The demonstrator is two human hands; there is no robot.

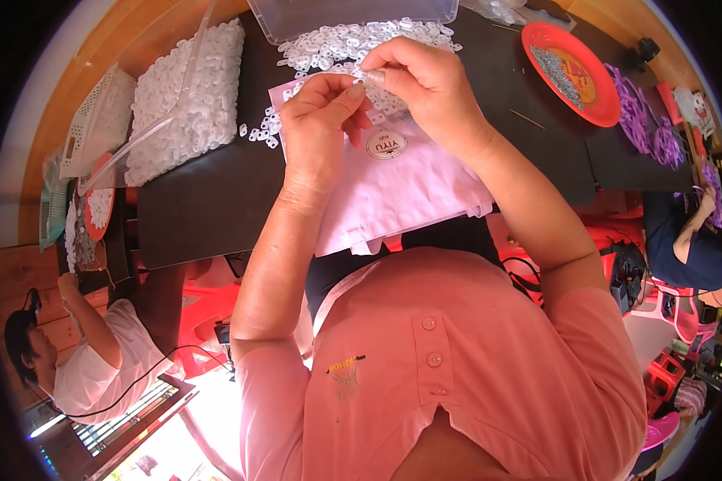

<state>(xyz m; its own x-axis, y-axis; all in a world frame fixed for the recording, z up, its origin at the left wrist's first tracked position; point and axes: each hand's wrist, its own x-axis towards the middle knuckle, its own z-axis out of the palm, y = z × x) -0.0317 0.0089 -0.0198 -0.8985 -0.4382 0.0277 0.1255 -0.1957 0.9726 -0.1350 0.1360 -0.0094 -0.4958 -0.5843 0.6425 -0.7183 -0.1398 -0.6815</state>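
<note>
My left hand and my right hand meet over a pink bag with a round printed emblem. Thumb and forefinger are pinched together on each hand. What lies between the fingertips is too small to tell from the white pieces behind. Beyond and under my hands spreads a heap of small white plastic pieces with holes. Several loose ones lie left of my left wrist. The pink bag hangs slightly over the near edge of the dark table.
A clear bin stands behind the heap. White pieces fill a large clear container at left. To the right are a red plate with small silver metal parts, a thin stick and purple cords. Other people sit at both sides.
</note>
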